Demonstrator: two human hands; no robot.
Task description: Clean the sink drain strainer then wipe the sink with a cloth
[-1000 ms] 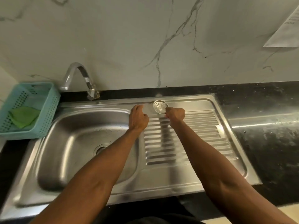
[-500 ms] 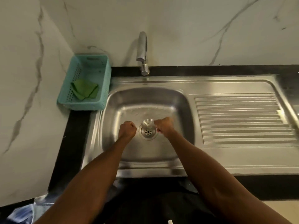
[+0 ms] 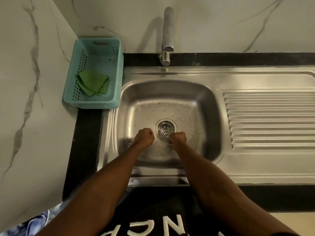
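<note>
The round metal drain strainer hangs just over the drain opening in the steel sink basin. My right hand pinches the strainer at its right edge. Just left of the drain, my left hand is curled into a fist and holds nothing. Water drops lie on the basin floor. A folded green cloth lies inside the teal plastic basket at the sink's left.
A chrome tap stands behind the basin. The ribbed draining board stretches to the right. A black counter strip borders the sink, with marble walls at the back and left.
The strainer came from the draining board's back edge, in my right hand, to the drain. Since half a second ago both hands have stayed beside the drain, and the view has come closer.
</note>
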